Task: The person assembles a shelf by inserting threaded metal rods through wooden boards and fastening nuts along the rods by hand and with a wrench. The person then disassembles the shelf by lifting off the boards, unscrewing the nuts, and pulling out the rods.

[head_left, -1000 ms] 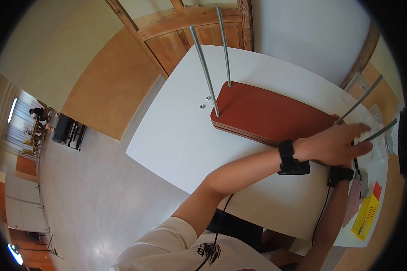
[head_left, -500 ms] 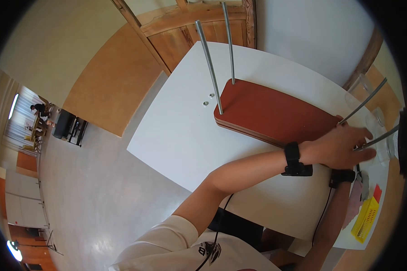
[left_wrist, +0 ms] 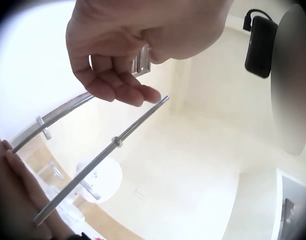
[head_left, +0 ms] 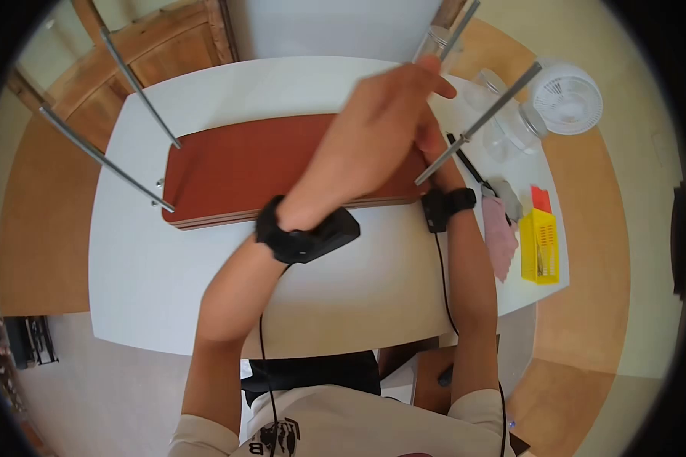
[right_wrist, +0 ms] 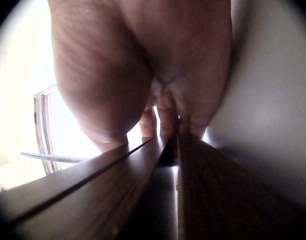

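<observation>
A stack of red-brown boards (head_left: 236, 164) lies on the white table, with metal rods standing up at its corners. My left hand (head_left: 373, 126) crosses over the right end, beside the far right rod (head_left: 459, 32). In the left wrist view its fingers hang loosely bent and empty near the tip of the near right rod (left_wrist: 88, 170). A nut (left_wrist: 116, 142) sits partway along that rod. My right hand (right_wrist: 143, 65) grips the boards' right end, thumb on one side and fingers on the other; the left hand partly hides it in the head view.
Loose nuts (head_left: 160, 183) lie by the left end of the stack. To the right are a pink cloth (head_left: 499, 240), a yellow basket (head_left: 539, 247), clear jars (head_left: 499, 141) and a white fan (head_left: 568, 99). Cables run from both wrists.
The head view has swung to the right. My left hand has moved from the near right rod toward the far one, and a nut on the near rod now shows. The right hand stays at the boards' end.
</observation>
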The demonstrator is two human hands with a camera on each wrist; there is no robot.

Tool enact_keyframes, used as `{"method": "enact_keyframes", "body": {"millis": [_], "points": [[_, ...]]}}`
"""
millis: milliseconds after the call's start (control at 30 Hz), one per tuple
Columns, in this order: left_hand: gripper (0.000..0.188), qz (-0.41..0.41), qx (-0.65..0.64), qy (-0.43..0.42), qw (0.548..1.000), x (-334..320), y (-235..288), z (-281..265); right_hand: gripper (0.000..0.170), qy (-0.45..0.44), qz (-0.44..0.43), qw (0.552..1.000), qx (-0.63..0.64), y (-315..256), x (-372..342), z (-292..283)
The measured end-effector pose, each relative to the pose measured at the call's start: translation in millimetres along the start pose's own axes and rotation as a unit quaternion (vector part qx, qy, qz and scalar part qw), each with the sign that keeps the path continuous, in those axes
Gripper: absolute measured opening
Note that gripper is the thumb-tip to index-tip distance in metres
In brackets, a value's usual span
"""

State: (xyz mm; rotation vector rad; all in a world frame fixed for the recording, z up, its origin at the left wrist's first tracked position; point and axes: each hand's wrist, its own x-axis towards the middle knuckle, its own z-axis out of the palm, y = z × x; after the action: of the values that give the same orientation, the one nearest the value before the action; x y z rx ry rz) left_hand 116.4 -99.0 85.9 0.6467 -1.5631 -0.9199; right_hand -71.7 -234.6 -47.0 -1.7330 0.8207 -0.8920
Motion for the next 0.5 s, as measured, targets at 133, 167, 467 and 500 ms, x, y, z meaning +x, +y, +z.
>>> {"method": "enact_keyframes", "body": {"millis": [133, 167, 467, 500], "points": [[0.059, -0.002, -0.007, 0.043, 0.999, 2, -3, 12, 0.040, 0.031, 0.093, 0.987, 0.131, -24, -9, 6], [0.059, -0.004, -0.012, 0.045, 0.999, 0, -1, 14, 0.040, 0.031, 0.097, 0.987, 0.128, -10, -7, 2], [0.072, -0.041, -0.078, 0.089, 0.992, 13, 8, -6, 0.037, 0.022, 0.123, 0.975, 0.185, -14, -3, 5], [0.072, -0.043, -0.080, 0.091, 0.992, 8, -11, 0, 0.034, 0.031, 0.093, 0.980, 0.171, -16, -7, 6]]}}
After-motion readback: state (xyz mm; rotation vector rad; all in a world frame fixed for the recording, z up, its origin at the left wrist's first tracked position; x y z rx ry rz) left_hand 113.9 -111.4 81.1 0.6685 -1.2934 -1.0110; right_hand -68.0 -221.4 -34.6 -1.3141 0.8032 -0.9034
